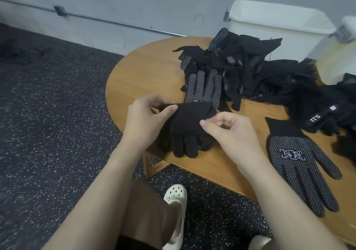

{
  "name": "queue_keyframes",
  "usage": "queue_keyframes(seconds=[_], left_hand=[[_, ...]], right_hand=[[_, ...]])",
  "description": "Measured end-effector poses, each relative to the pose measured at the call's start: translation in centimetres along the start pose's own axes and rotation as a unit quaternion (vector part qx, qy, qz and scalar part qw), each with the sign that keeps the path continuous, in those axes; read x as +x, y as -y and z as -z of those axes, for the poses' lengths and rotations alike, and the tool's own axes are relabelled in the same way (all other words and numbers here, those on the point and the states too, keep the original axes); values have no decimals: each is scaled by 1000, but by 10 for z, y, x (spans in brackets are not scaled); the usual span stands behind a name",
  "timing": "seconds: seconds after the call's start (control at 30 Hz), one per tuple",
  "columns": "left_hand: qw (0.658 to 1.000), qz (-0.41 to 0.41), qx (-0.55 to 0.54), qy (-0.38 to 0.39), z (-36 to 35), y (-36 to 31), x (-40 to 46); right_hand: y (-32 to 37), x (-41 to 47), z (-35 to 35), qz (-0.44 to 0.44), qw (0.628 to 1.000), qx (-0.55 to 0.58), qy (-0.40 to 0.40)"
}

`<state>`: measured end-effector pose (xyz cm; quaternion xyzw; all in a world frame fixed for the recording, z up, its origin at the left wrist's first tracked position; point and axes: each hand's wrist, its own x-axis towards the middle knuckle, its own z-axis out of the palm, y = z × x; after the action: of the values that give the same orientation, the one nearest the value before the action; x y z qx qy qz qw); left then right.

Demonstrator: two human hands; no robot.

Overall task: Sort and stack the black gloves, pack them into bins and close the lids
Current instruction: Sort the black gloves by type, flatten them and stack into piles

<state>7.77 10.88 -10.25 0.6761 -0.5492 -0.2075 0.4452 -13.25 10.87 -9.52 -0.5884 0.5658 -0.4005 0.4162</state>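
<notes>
A plain black glove (187,126) hangs cuff-up over the near edge of the wooden table (146,72), fingers pointing toward me. My left hand (148,119) pinches the left corner of its cuff. My right hand (233,132) pinches the right corner. Just behind it lies a stack of dotted gloves (205,88), palms up. A loose heap of black gloves (250,63) covers the table's far side. One dotted glove (300,163) lies flat, palm up, to the right of my right hand.
A white bin (279,26) stands against the wall behind the table. Another pale bin (335,61) sits at the right edge, blurred. More gloves with a white label (323,119) lie at right. Speckled dark floor spreads left. My leg and a white clog (175,201) are below the table edge.
</notes>
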Motion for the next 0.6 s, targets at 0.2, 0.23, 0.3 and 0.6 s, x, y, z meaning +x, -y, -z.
queue_keyframes(seconds=[0.2,0.23,0.3,0.6], left_hand=[[993,-96,65,-29,5,-7,-7],[988,-131,73,-24,5,-9,-8],[981,-176,83,2,2,-11,-10],[945,-125,170,252,-9,-9,-21]], right_hand=[[0,1,10,31,995,-22,-88],[0,1,12,70,990,-40,-114],[2,1,12,168,973,-78,-135],[-17,1,-8,225,932,-245,144]])
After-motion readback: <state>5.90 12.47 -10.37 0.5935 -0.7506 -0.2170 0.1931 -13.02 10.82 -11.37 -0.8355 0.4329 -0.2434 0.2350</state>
